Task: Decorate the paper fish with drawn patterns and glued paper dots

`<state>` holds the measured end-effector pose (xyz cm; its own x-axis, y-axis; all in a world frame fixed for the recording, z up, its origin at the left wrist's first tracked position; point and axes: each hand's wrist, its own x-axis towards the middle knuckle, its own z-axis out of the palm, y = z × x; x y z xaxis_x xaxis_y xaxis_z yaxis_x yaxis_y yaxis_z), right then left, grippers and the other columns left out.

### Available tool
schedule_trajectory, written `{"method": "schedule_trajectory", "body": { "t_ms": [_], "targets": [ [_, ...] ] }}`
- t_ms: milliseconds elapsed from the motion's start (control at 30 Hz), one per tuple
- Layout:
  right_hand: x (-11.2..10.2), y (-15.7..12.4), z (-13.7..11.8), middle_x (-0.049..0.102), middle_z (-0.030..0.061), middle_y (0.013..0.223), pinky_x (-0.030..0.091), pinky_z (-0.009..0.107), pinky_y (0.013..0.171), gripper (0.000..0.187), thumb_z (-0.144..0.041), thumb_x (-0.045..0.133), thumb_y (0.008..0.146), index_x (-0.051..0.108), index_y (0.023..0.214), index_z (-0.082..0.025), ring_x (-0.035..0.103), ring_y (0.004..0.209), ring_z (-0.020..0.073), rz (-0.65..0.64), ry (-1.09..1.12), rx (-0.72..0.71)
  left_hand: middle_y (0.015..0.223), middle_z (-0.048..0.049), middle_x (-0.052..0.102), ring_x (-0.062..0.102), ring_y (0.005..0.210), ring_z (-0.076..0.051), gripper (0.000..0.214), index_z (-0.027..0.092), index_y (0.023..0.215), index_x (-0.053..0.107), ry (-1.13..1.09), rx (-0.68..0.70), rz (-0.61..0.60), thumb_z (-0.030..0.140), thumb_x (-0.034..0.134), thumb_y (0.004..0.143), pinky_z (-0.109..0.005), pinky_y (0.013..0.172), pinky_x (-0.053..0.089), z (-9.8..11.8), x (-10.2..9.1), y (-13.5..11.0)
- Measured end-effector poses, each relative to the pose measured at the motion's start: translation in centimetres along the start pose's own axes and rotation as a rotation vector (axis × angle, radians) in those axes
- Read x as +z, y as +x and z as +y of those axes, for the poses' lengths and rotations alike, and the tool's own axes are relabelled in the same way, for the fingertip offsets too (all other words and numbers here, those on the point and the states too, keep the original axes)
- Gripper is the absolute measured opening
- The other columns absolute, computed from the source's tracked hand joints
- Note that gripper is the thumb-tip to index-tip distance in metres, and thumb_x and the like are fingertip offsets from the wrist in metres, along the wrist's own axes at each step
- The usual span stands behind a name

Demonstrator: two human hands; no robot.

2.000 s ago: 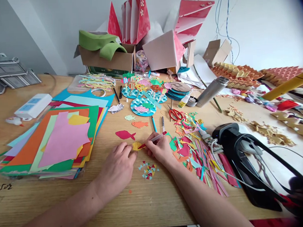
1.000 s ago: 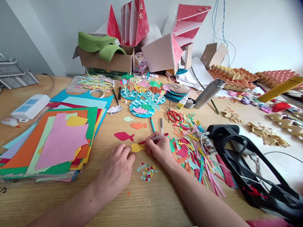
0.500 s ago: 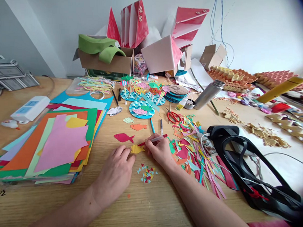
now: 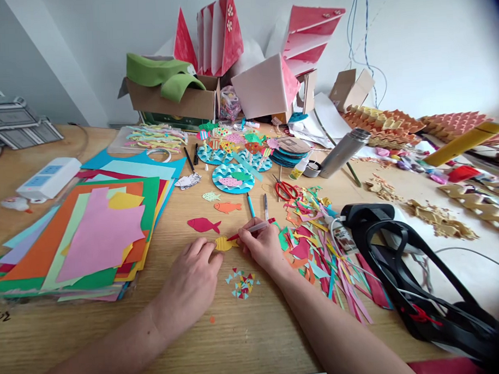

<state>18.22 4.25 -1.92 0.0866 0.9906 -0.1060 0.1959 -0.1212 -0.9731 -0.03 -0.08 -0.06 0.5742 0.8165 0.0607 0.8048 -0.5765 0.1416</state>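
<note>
A yellow paper fish (image 4: 222, 243) with dark curved stripes lies flat on the table between my hands. My left hand (image 4: 195, 273) rests on the wood with curled fingers, its thumb and fingertips pinning the fish's left end. My right hand (image 4: 262, 244) grips a red felt-tip pen (image 4: 257, 227), whose tip meets the fish near its tail; the fingers partly cover the tail. Just beyond are a crimson paper fish (image 4: 204, 225), an orange one (image 4: 228, 207) and a small pale green spotted one (image 4: 211, 196). Tiny paper triangles (image 4: 242, 284) form a small heap nearer me.
Coloured paper sheets (image 4: 99, 236) are stacked at left. Paper scraps (image 4: 308, 234), red-handled scissors (image 4: 286, 190) and a black headset (image 4: 416, 274) lie at right. A blue pen (image 4: 250, 205) is beyond my right hand. Farther back are decorated blue discs (image 4: 216, 184) and a steel flask (image 4: 345, 152).
The camera view has shifted very slightly. Both hands stay in nearly the same place, and the pen tip remains at the yellow fish.
</note>
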Motion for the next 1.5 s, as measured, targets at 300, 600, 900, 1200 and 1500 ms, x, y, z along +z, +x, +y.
{"method": "schedule_trajectory", "body": {
  "t_ms": [300,600,900,1200,1500],
  "targets": [
    [0.0,0.03,0.2,0.061,-0.0021,0.049,0.037,0.021,0.038,0.011,-0.03,0.059,0.072,0.055,0.068,-0.02,0.052,0.038,0.0111,0.001,-0.013,-0.005,0.118,-0.0123,0.065,0.052,0.115,-0.028,0.038,0.015,0.112,0.068,-0.003,0.001,-0.006,0.005,0.044,0.084,-0.045,0.1,0.048,0.0,-0.04,-0.04],
    [-0.19,0.09,0.33,0.058,-0.0032,0.047,0.035,0.02,0.038,0.006,-0.024,0.055,0.07,0.055,0.066,-0.02,0.051,0.037,0.0106,-0.02,-0.032,-0.027,0.12,-0.0144,0.064,0.052,0.117,-0.03,0.039,0.013,0.115,0.068,-0.036,0.0,-0.01,0.005,0.044,0.085,-0.047,0.1,0.048,0.0,0.0,-0.05],
    [-0.15,-0.05,0.16,0.058,-0.0032,0.047,0.034,0.02,0.038,0.005,-0.025,0.055,0.067,0.053,0.064,-0.02,0.051,0.038,0.0106,-0.027,-0.045,-0.023,0.119,-0.0143,0.064,0.052,0.117,-0.03,0.04,0.012,0.114,0.068,-0.031,0.005,-0.013,0.004,0.044,0.084,-0.048,0.1,0.049,-0.01,-0.19,0.06],
    [-0.12,0.14,0.42,0.058,-0.0027,0.048,0.034,0.02,0.038,0.007,-0.027,0.054,0.068,0.054,0.065,-0.02,0.051,0.038,0.0105,-0.018,-0.054,-0.035,0.119,-0.014,0.064,0.052,0.118,-0.03,0.04,0.012,0.113,0.069,-0.039,0.004,0.01,0.003,0.045,0.083,-0.048,0.101,0.048,-0.08,0.19,0.01],
    [-0.1,0.2,0.79,0.056,-0.0031,0.045,0.034,0.021,0.038,0.005,-0.025,0.053,0.065,0.051,0.062,-0.021,0.05,0.038,0.0109,-0.04,-0.04,-0.039,0.118,-0.0139,0.065,0.053,0.117,-0.03,0.04,0.013,0.114,0.068,-0.029,0.006,0.004,0.003,0.046,0.082,-0.047,0.1,0.049,-0.06,-0.03,-0.07]
  ]
}}
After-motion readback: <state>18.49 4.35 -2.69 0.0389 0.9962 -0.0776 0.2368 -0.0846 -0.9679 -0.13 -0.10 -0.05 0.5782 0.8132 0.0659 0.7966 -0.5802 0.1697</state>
